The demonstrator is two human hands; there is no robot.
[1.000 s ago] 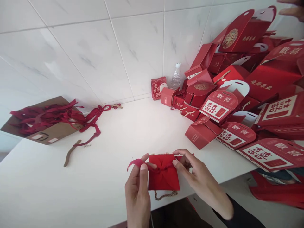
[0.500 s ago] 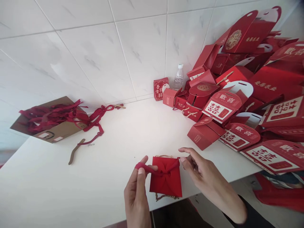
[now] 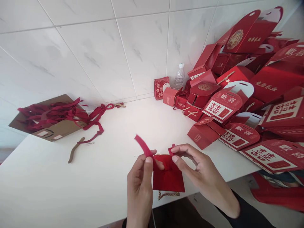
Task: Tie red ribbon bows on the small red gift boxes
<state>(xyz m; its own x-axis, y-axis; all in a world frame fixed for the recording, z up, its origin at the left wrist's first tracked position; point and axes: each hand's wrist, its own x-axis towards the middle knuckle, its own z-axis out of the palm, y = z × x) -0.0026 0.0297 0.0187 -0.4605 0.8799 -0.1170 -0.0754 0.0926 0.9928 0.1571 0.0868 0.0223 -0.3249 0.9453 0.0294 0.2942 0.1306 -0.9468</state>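
Note:
A small red box (image 3: 169,181) with twisted gold cord handles lies near the table's front edge, a dark red ribbon (image 3: 142,145) across its top. My left hand (image 3: 142,177) is at the box's left side, thumb and fingers pinching the ribbon, whose loose end sticks up to the upper left. At the upper right corner of the box, my right hand (image 3: 196,166) pinches the other end of the ribbon between thumb and forefinger. The middle of the ribbon on the box is partly hidden by my left fingers.
At the left stands a cardboard box (image 3: 64,128) of dark red ribbons, some spilling onto the white table (image 3: 102,186). A brown strip (image 3: 75,151) lies before it. Many red gift boxes (image 3: 206,133) are piled at the right, beside a clear bottle (image 3: 179,77) near the tiled wall.
The ribbon's left end has swung up and extends away from my left hand. My right hand has moved left, closer to the box, and both hands are nearer each other.

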